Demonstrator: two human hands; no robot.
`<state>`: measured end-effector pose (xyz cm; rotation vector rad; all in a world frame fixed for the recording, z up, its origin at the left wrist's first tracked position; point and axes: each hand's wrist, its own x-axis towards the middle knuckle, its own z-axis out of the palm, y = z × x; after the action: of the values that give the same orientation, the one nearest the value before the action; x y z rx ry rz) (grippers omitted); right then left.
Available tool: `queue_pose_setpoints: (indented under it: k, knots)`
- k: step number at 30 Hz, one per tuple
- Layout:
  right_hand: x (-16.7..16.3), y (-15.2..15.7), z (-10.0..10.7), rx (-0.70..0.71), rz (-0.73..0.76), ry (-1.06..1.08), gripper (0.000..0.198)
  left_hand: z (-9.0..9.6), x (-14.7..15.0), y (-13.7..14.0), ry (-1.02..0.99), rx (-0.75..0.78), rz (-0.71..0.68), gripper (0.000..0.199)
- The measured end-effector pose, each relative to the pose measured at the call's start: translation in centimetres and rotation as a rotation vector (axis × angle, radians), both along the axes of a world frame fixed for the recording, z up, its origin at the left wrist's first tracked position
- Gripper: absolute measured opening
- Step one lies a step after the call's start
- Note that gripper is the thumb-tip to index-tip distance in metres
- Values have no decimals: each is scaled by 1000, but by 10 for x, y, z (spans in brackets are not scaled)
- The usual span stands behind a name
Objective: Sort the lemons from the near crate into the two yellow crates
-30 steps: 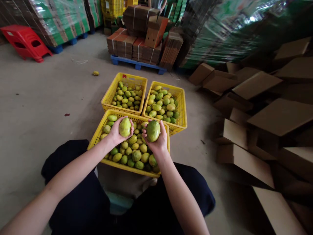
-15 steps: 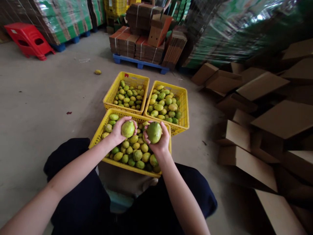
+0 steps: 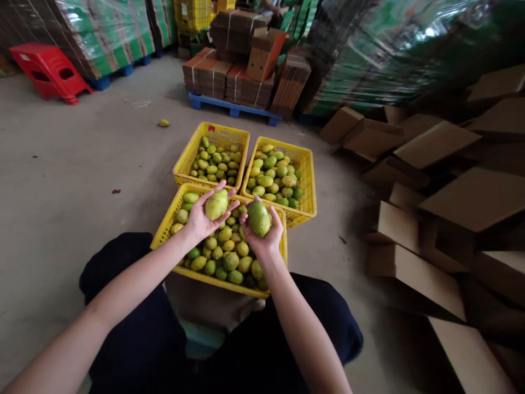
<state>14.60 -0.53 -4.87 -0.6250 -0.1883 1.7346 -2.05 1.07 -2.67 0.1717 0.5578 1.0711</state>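
My left hand (image 3: 200, 220) is palm up with its fingers stretched out, and a yellow-green lemon (image 3: 216, 204) rests in it. In my right hand (image 3: 269, 241) lies a darker green lemon (image 3: 259, 218), with the fingers curled around its sides. Both hands are above the near yellow crate (image 3: 223, 284), which holds many green and yellow lemons (image 3: 231, 261). They partly cover the fruit beneath. Just beyond stand two more yellow crates of lemons, one at the left (image 3: 180, 178) and one at the right (image 3: 307, 164).
Open cardboard boxes (image 3: 478, 200) are heaped along the right. Bundled flat cartons (image 3: 205, 74) sit on a blue pallet (image 3: 233, 109) at the back. A red stool (image 3: 51, 71) stands at the far left, and one loose lemon (image 3: 164, 123) lies on the floor.
My left fingers have spread out, and the lemon in that hand has turned and moved slightly up. The lemon in my right hand has tilted a little.
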Motion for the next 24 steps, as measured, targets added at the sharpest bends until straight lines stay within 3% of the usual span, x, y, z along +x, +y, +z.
queue_pose_setpoints:
  k: [3, 7, 15, 19, 21, 24]
  knots:
    - [-2, 3, -3, 7, -142, 58, 27, -5, 8, 1, -37, -14, 75, 41]
    - [-3, 2, -3, 63, -174, 6, 29, -13, 23, 2, -116, -88, 183, 37]
    - [-6, -1, -7, 40, -170, -41, 19, -10, 35, -4, -171, -115, 159, 37]
    - [-3, 0, -3, 20, -169, -34, 18, -12, 29, -1, -124, -60, 155, 42]
    - [3, 0, 3, 5, -210, -3, 17, -17, 23, 3, -82, 6, 105, 44]
    - [18, 1, 11, 5, -300, 24, 18, -30, 15, 2, 94, 113, -135, 41]
